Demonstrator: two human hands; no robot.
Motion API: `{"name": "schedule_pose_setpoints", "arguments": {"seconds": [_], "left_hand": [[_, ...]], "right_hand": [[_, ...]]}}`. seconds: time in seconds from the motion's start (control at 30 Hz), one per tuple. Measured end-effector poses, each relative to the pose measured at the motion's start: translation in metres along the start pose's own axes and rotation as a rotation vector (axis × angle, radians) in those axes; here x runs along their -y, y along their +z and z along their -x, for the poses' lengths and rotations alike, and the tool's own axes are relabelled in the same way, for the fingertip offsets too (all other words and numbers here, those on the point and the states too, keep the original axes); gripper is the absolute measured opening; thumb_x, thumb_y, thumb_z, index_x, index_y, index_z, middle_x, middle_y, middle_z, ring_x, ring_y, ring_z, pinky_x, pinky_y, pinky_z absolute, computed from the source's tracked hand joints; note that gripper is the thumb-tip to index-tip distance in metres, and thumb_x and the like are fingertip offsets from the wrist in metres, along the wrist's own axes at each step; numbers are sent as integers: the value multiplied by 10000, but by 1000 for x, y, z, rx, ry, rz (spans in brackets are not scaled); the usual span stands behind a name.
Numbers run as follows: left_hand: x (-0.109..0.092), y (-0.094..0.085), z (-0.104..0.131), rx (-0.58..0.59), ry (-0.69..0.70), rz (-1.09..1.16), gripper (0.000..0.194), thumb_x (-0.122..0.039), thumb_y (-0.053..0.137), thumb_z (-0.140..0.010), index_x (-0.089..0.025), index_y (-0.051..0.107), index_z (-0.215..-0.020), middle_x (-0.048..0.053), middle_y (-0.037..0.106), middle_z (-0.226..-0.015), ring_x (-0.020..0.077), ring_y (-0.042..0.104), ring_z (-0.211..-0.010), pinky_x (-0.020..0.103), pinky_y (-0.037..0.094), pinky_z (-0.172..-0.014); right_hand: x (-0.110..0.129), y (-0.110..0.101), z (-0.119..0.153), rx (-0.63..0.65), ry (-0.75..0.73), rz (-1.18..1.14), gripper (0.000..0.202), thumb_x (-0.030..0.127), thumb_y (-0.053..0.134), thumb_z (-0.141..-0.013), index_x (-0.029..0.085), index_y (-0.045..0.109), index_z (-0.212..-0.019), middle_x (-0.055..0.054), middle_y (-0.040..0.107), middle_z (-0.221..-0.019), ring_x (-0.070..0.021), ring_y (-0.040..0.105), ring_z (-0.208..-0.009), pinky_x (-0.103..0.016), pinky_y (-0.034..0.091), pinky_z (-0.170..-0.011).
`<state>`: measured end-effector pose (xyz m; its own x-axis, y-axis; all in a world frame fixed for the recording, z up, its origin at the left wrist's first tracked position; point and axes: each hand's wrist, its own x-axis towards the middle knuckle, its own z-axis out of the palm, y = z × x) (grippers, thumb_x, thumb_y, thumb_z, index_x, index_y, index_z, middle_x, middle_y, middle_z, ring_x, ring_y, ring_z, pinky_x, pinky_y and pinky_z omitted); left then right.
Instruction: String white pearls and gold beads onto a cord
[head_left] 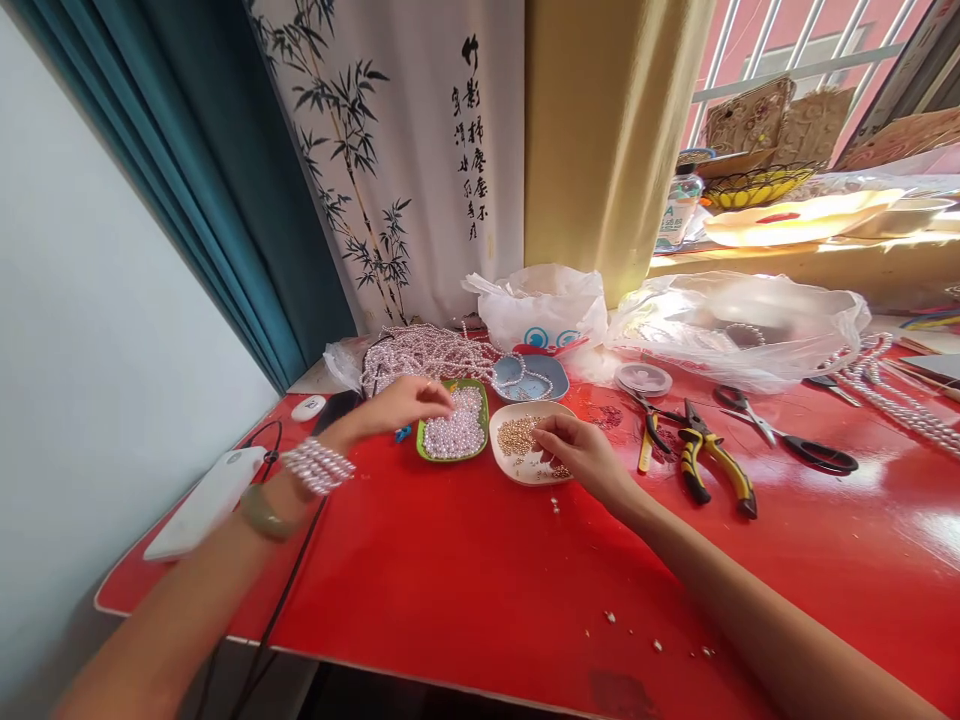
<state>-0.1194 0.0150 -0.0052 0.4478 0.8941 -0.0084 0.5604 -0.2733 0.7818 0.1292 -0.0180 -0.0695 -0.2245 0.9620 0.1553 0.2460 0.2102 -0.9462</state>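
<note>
My left hand [416, 402] hovers over the far edge of a green dish [448, 459] filled with pale pink pearl beads [454, 428]. Its fingertips are drawn together, slightly blurred, and whatever they hold is too small to see. Over a cream dish [517, 475] of small gold beads [517, 436], my right hand [568, 446] pinches what looks like a thin thread. Small pearl beads [555, 506] show just below that dish, seemingly hanging from this thread. A pearl bracelet [319, 466] and a green bangle [264, 513] circle my left wrist and forearm.
Behind the dishes lie pearl strands [427, 352], a blue dish [551, 372] and plastic bags [540, 310]. Pliers [709, 455] and scissors [780, 435] are on the right. A white device [206, 505] with dark cables sits left. Loose beads [657, 646] dot the red table [420, 580].
</note>
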Motion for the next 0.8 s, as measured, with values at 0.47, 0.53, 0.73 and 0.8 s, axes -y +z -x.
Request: {"name": "schedule_pose_setpoints", "arguments": {"seconds": [0.47,0.53,0.73,0.8], "left_hand": [[90,-31,99,-60,-334,-613,165,-314,549,-620,-208,614,-728,28,614,-814,201,527,-783,251,340,-655],[92,-31,100,-53,-336,-603,161,-318,536,-632,-204,613,-717,24,611,-797,195,527,-772,250,342,-653],[93,-35,100,-91,-356,-510,175,-329,531,-651,-187,621,-700,28,624,-773,194,542,-750,259,361,-660],[82,-32,92,-146,-312,-402,181,-330,534,-664,-179,621,-714,30,632,-786,185,548,-749,264,369,-689]], "right_hand": [[-7,-1,-2,35,12,14,216,377,486,-735,174,528,-676,-3,572,-629,-107,525,-510,-223,395,-476],[-6,-1,-2,34,18,28,223,383,487,-734,173,526,-670,-5,574,-630,-108,525,-512,-219,390,-467],[-6,-1,-2,31,38,34,223,379,492,-732,171,519,-658,-2,568,-626,-103,526,-513,-207,387,-466],[-6,0,-2,41,34,31,222,377,491,-735,171,518,-657,0,566,-624,-101,523,-512,-205,385,-466]]}}
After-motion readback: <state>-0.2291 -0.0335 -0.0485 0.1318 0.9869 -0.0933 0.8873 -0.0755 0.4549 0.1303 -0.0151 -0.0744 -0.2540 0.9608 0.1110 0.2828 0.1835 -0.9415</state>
